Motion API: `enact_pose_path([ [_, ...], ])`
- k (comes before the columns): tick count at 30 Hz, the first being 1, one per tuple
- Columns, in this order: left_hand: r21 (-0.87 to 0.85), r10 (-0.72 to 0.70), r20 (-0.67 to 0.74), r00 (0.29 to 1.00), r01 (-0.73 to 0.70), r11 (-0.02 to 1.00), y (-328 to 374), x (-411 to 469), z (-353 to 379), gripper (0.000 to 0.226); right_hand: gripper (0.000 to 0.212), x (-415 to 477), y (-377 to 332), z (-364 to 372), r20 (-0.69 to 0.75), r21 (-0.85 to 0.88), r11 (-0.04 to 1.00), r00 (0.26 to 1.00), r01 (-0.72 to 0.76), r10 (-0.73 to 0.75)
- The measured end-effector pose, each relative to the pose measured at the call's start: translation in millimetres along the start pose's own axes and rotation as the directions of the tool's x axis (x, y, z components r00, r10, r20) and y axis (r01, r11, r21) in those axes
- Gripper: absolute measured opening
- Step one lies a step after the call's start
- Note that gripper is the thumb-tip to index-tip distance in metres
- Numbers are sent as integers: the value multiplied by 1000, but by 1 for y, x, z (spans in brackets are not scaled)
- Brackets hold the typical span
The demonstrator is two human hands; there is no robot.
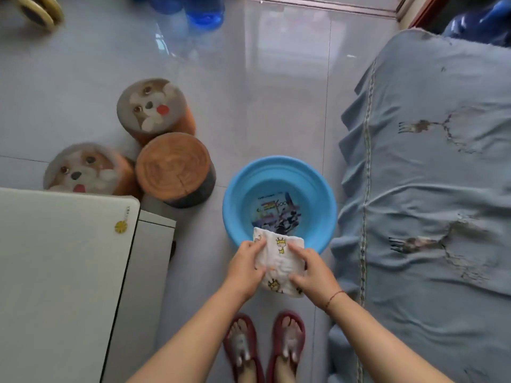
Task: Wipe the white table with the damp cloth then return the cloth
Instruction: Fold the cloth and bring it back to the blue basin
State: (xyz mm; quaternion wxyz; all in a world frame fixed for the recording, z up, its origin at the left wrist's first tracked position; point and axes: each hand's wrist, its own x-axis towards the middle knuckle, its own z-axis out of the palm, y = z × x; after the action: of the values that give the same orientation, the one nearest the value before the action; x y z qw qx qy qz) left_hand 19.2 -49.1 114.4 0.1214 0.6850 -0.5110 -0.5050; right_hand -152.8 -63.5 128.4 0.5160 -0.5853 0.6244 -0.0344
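1. Cloth (279,262) hangs at 6 o'clock of the blue basin (276,164); white table (63,258) lies at 9 o'clock.
2. Left hand (244,268) and right hand (312,275) each pinch a side edge.
3. Judged: soft, limp, light, probably wet. Hold it bunched, not by a corner.

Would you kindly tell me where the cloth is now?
In the head view the cloth is low at centre, gripped by the left hand and right hand over the near rim of the blue basin, to the right of the white table.
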Motion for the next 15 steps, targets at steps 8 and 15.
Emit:
enact_pose_path([
  [8, 207, -14, 7, 1000, 12, 978, -69, 50, 78, 67, 84, 50, 94, 67, -7, -404, 915, 1000, 7, -11],
  [15, 433, 87, -44, 995, -60, 899, -92, 66, 99, 66, 78, 70, 123, 75, -99, -560, 826, 983, 71, -152],
])
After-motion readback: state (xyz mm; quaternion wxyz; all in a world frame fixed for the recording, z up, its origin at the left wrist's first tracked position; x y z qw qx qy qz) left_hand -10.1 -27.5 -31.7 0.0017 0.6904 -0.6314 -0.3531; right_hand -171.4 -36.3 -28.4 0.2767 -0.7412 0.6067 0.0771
